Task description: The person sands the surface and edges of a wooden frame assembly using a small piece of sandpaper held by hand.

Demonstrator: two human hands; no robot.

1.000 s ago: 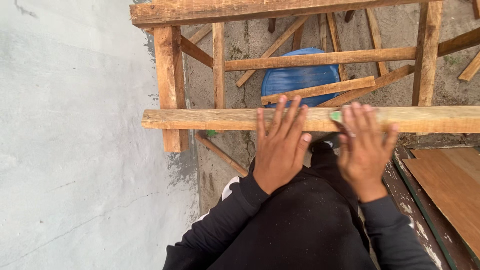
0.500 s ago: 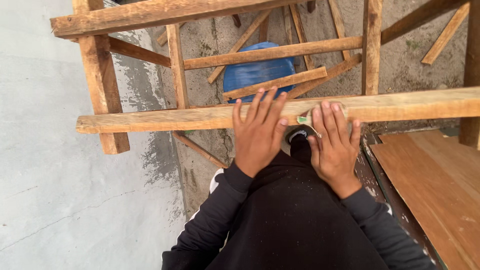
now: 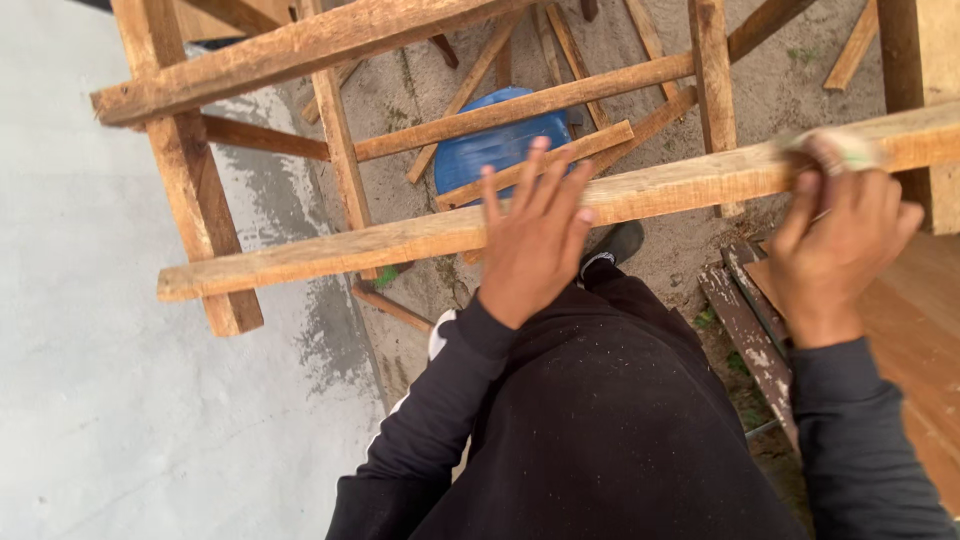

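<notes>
A long rough wooden plank (image 3: 400, 240) lies across a wooden trestle frame (image 3: 200, 210) and runs from lower left to upper right. My left hand (image 3: 535, 240) rests flat on the plank's middle, fingers spread, holding nothing. Further right along the same plank, my right hand (image 3: 840, 240) presses a small pale green piece of sandpaper (image 3: 848, 148) against the top face. That hand and the paper are blurred. Both arms wear black sleeves.
A blue round bucket (image 3: 490, 150) stands on the sandy ground under the frame's crossbars. Brown boards (image 3: 920, 340) lie at the lower right. A grey concrete surface (image 3: 100, 400) fills the left. My dark shoe (image 3: 615, 245) shows below the plank.
My right hand has slid right along the plank with the sandpaper, away from my left hand. The view has shifted, so the plank now looks tilted.
</notes>
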